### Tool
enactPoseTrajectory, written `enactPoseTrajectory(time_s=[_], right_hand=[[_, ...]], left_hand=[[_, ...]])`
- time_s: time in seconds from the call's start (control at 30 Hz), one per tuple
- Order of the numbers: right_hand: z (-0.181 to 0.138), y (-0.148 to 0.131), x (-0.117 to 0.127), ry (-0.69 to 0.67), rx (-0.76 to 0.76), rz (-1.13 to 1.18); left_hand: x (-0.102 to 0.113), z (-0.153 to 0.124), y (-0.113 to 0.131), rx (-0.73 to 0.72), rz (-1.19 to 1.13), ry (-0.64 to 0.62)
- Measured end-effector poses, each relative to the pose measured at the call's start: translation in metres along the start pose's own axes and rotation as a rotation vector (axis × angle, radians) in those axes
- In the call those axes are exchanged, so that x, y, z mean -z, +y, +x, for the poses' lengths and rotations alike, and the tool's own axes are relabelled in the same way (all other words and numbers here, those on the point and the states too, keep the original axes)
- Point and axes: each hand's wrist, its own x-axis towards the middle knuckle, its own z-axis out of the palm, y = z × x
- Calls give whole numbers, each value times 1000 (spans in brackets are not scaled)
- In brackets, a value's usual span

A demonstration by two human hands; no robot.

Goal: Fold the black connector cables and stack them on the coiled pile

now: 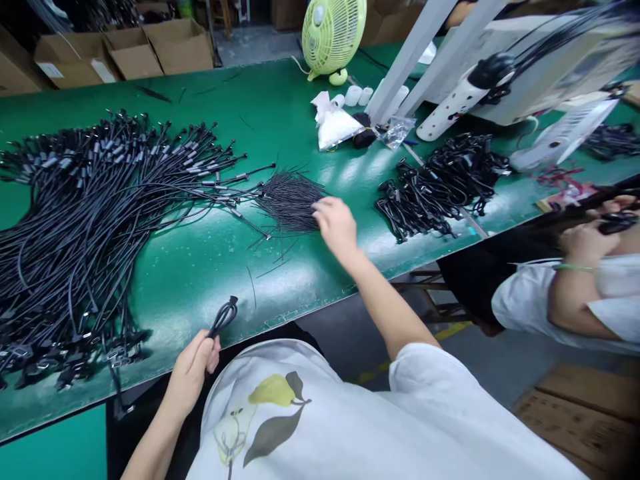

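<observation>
Left hand fingers clamp coiled cable (tail hidden in fist); right hand fingers spread on ties.

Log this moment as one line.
left hand: shut on looped cable | right hand: touching twist-tie pile, grip unclear | green table: loose cable pile left, coiled cable heap right

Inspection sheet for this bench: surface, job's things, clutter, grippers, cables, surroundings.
Surface: green bench, glossy where bare.
Job's things: coiled cable; tie pile.
Clutter: white bag, fan, power strip.
Grippers: left hand shut on the coiled cable; right hand on the tie pile, grip unclear.
Cables: loose cable heap at left; bundled cables at right.
Surroundings: cardboard boxes behind; co-worker seated at right.
</observation>
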Motion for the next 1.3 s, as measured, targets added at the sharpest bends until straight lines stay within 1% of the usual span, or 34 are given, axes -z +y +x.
enactPoseTrajectory(time_s=[0.03,0.07,0.1,0.17,0.23,0.37,0.43,0.5,0.57,0.63,0.73,0.8,0.87,0.93,0.97,1.0,1.03,1.07,1.13,1.17,1.2,1.23,1.27,1.3], right_hand=[[13,24,1,92,-115,-111],[24,44,1,123,-178,-192],[32,60,-1,124,-203,-253],[41,76,-4,96,-180,-322],[41,77,-5,116,-146,-365],[30,67,7,293,-149,-408],[24,62,17,403,-167,-381],[19,56,25,481,-195,-330],[15,51,28,496,-210,-289],[13,48,28,473,-206,-277],[12,50,26,455,-195,-273],[12,54,28,468,-200,-265],[11,55,32,510,-215,-247],[6,43,35,580,-226,-187],[1,31,33,602,-215,-124],[-7,14,29,595,-186,-37],[-18,-7,23,541,-139,74],[-31,-30,15,443,-77,201],[-62,-76,-3,151,49,459],[-78,-97,-12,18,83,562],[-92,-115,-20,-83,100,636],[-105,-128,-27,-146,111,678],[-114,-138,-33,-170,129,687],[-120,-144,-38,-164,173,662]], left_hand=[[-1,1,-2,14,-115,1],[-4,3,-3,26,-196,-7],[-7,3,-3,37,-243,-18],[-14,3,-2,47,-281,-31],[-20,2,1,57,-324,-2],[-25,1,8,118,-502,114],[-27,1,12,137,-574,127],[-30,3,16,135,-611,101],[-34,5,20,126,-619,58],[-39,6,23,118,-612,18],[-43,5,24,109,-591,-23],[-43,3,22,104,-587,-34],[-43,1,20,102,-603,-30],[-45,1,20,107,-639,-21],[-47,1,22,107,-662,-16],[-50,2,25,104,-686,-17],[-53,3,29,98,-710,-21],[-56,5,33,89,-731,-33],[-61,10,39,65,-767,-52],[-62,13,41,52,-777,-53],[-62,16,42,39,-780,-44],[-61,18,42,24,-772,-23],[-60,19,41,7,-749,10],[-58,20,39,-16,-705,48]])
